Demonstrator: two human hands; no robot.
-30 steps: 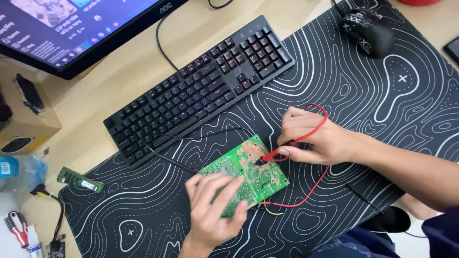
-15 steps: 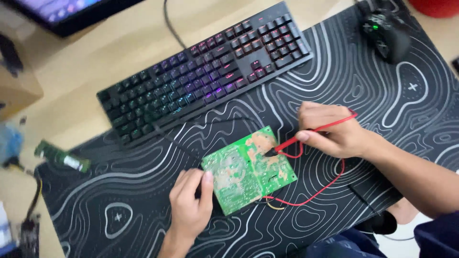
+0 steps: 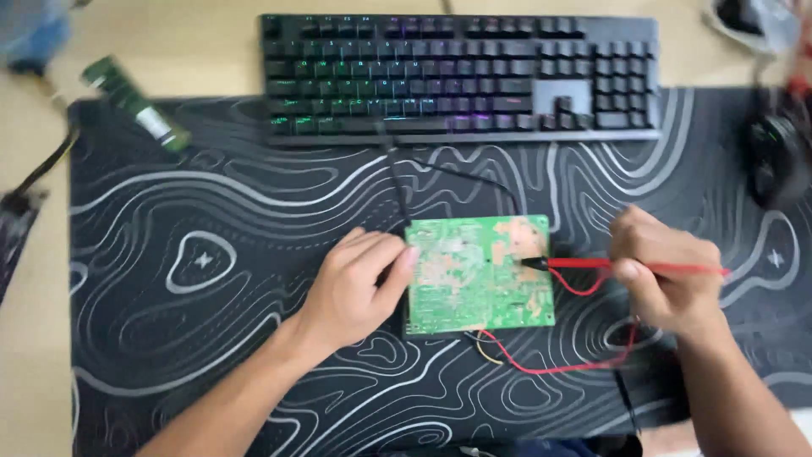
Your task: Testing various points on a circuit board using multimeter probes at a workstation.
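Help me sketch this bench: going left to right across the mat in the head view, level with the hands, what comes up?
Left hand → green circuit board → red probe → right hand, all on the patterned desk mat.

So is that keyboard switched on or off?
On. The keyboard shows coloured backlight under its keys, green toward the left and purple toward the middle, at the top edge of the desk mat.

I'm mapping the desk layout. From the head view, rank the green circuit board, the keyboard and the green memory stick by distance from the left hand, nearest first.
1. Green circuit board: touching the left hand, on its right.
2. Keyboard: above, at the mat's top edge.
3. Green memory stick: far upper left.
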